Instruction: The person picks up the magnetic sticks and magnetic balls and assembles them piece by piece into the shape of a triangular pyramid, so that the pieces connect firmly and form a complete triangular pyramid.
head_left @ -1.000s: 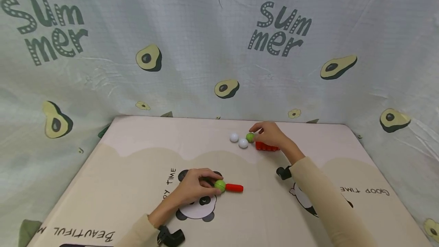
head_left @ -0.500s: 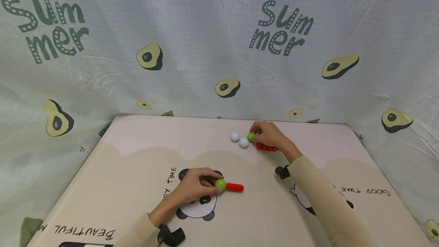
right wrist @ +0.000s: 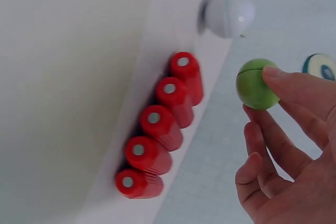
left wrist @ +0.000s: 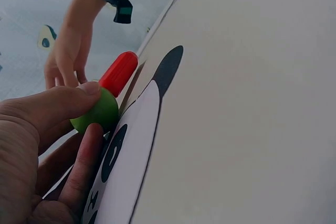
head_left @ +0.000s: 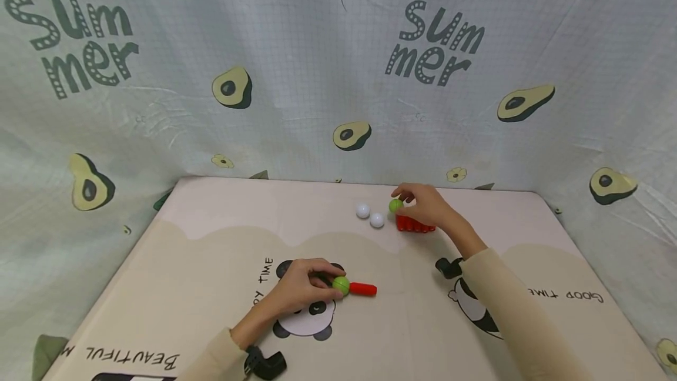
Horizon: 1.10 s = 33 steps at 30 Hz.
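Note:
My left hand (head_left: pixel 304 287) pinches a green ball (left wrist: pixel 101 113) low over the printed panda, between thumb and fingers. A short red rod (head_left: pixel 363 290) is joined to that ball's right side and points away from the hand. Toward the back of the table, my right hand (head_left: pixel 425 204) holds a second green ball (right wrist: pixel 256 84) by thumb and fingertips, off the table. A seam runs round this ball. Just below that hand lies a row of several red rods (head_left: pixel 415 225), side by side, with grey round spots on their ends in the right wrist view.
Two white balls (head_left: pixel 362 211) rest on the table left of the red rods. The pale tabletop (head_left: pixel 211 287) carries printed pandas and lettering. A hanging cloth (head_left: pixel 296 75) with avocado prints rises behind its back edge.
My right hand has lifted the green ball away from beside the white balls and moved it slightly right, over the red rods. The left hand stays put with its ball and rod.

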Tool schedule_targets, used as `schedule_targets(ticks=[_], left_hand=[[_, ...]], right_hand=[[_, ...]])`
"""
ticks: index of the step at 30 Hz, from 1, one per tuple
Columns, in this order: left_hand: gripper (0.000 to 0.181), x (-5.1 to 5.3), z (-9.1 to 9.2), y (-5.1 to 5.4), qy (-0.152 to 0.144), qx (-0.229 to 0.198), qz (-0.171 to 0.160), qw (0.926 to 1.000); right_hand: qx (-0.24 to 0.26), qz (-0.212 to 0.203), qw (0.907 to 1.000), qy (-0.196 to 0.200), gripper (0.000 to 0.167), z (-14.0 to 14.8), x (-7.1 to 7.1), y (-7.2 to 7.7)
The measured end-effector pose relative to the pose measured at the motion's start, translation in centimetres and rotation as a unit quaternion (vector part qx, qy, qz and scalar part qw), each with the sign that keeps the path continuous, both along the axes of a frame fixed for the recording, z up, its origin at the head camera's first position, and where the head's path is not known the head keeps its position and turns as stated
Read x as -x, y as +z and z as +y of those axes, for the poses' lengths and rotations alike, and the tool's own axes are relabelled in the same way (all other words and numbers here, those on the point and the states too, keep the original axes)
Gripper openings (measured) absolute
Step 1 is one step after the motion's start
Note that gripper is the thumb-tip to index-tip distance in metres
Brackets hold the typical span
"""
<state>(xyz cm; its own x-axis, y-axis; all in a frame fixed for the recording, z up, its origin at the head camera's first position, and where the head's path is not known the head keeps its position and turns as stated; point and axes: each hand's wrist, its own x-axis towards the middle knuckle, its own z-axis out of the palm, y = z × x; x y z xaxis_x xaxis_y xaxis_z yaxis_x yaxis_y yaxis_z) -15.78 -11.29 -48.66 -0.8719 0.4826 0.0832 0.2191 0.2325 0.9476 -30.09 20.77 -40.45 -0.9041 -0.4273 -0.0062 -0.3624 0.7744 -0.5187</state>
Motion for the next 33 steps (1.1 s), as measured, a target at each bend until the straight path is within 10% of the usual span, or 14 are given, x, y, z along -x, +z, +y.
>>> schedule_targets(ticks=[17,33], left_hand=[[0.038,-0.1,-0.2,-0.1,0.009,0.007,-0.01,0.9999],[0.035,0.0,-0.1,-0.3,0.01,-0.005,-0.031,0.9995]], right_hand=[[0.056,0.02,0.9963,0.062,0.038,-0.2,-7.0,-0.4],[0.151,-0.115,0.9757,0.11,0.029,-0.6,-11.9,-3.0]])
